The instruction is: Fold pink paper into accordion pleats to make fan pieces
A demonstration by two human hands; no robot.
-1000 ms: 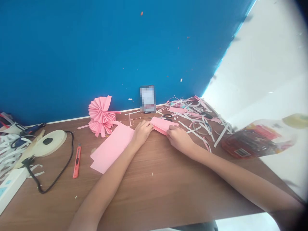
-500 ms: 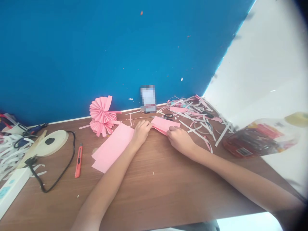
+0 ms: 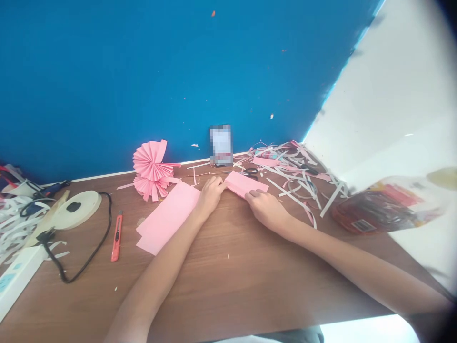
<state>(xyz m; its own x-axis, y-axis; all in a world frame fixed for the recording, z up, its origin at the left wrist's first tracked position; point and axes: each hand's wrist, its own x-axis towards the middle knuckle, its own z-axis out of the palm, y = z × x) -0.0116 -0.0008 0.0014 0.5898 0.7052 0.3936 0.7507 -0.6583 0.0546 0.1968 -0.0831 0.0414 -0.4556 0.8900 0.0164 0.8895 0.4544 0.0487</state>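
Note:
A folded pink paper (image 3: 243, 183) lies on the wooden table (image 3: 228, 281) near the blue wall. My left hand (image 3: 210, 194) pinches its left end with closed fingers. My right hand (image 3: 266, 207) presses and grips its near right edge, fingers curled. A flat pink sheet (image 3: 167, 216) lies just left of my left hand. Two pink paper fans (image 3: 152, 169) rest against the wall further left.
A heap of white and pink paper strips (image 3: 300, 171) with scissors (image 3: 250, 171) sits at the back right. A plastic jar (image 3: 383, 202) lies on its side at right. An orange utility knife (image 3: 116, 236), a tape roll (image 3: 76, 207), a black cable (image 3: 85, 259) and a power strip (image 3: 16, 276) lie left.
Both hands stay on the folded pink paper with only slight shifts of the fingers. The view has drifted a little.

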